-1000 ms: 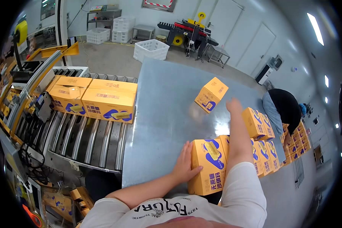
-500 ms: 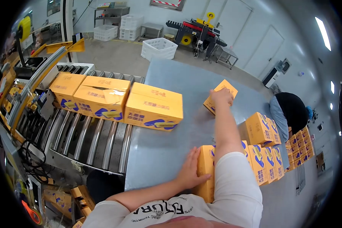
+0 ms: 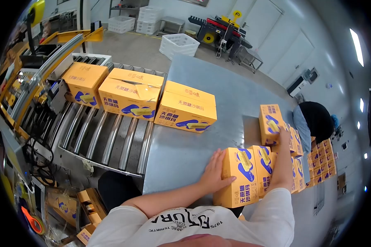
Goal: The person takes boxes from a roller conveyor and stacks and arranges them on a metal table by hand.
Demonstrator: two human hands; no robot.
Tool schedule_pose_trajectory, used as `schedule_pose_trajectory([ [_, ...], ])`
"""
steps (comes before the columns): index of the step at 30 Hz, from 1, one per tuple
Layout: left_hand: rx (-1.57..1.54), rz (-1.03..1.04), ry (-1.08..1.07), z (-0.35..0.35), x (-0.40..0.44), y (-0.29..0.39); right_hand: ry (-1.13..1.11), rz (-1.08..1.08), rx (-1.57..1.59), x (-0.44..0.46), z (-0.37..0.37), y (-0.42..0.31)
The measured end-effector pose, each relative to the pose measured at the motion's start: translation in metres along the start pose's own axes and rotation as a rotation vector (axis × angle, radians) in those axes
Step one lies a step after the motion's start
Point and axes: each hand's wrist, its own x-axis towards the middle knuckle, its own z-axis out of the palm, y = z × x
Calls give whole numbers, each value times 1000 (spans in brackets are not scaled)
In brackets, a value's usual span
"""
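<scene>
Pressing flat against the plain side of the nearest upright carton point(image 3: 245, 177), the left hand point(image 3: 215, 175) is spread wide, its fingers extended and its thumb stretched away from them across the carton. The right hand point(image 3: 282, 135) has hold of the far upright carton point(image 3: 269, 119) by its right side; most of its fingers are hidden, so how far they curl cannot be told. Both cartons are on the tabletop point(image 3: 235, 90), and the right forearm reaches over the near row, where a second upright carton point(image 3: 263, 164) stands just beside the nearest. More printed cartons point(image 3: 299, 175) show past that arm, partly covered by it. To the left, 3 cartons lie in a line: the left carton point(image 3: 84, 84) and the middle carton point(image 3: 130, 99) are on the roller conveyor point(image 3: 123, 142), the middle with a raised flap on top, while the right carton point(image 3: 185, 109) lies mostly on the tabletop beside the rollers. A white crate point(image 3: 179, 46) sits on the floor beyond the far edge. At the right, a co-worker in a black top point(image 3: 316, 119) bends over near stacked cartons point(image 3: 323, 162).
</scene>
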Motion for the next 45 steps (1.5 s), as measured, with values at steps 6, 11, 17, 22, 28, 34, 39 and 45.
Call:
schedule_pose_trajectory([
  [6, 5, -21, -10, 2, -1, 0, 47, -327, -293, -101, -81, -155],
  [11, 47, -23, -10, 3, -1, 1, -520, -837, 142, -194, -35, -324],
  [17, 12, -14, 16, 5, 0, 1, -585, -1479, -24, -350, 0, -421],
  [22, 0, -12, 15, 2, 2, 10, -538, -1314, -13, -321, 0, -411],
  [28, -11, -4, 56, 14, 1, 3, -61, -781, -497, -247, -10, -338],
  [34, -20, 10, 70, 12, 3, 6, -430, -1026, -68, -252, -19, -376],
  [39, -21, 14, -2, 21, 12, -2, -646, -1414, -52, -340, -28, -413],
  [45, -344, 27, -34, 58, 26, 11, -336, -1559, 78, -313, -123, -334],
])
